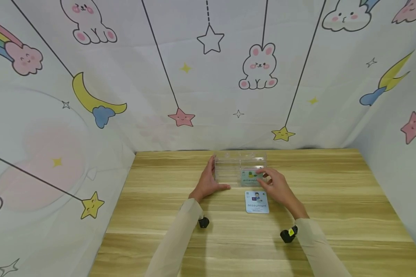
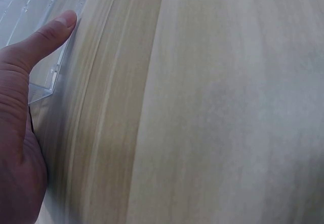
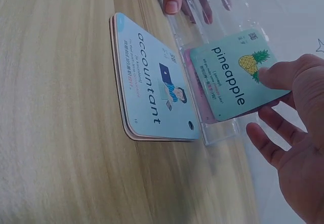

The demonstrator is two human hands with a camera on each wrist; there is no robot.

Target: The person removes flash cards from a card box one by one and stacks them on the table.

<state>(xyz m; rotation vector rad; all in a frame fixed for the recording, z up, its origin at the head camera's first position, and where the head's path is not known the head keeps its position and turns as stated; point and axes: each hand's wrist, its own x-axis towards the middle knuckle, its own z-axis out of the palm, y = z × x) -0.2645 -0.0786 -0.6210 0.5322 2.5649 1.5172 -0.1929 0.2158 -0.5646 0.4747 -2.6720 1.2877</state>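
A clear plastic card rack [image 1: 227, 170] with compartments stands near the table's back edge. My left hand [image 1: 206, 184] grips its left end, thumb along the front and fingers at the side. My right hand [image 1: 278, 188] pinches a green pineapple flash card [image 3: 228, 74] by its edge, thumb on the printed face, at the rack's right front compartment. Behind that card, pink-edged cards [image 3: 201, 96] show inside the rack. A stack of blue flash cards [image 3: 152, 82] topped by "accountant" lies flat on the table, just in front of the rack.
The wooden table [image 1: 332, 200] runs back to a white printed cloth [image 1: 222, 88], which also hangs along both sides. Black wrist cameras [image 1: 288, 235] sit below each hand.
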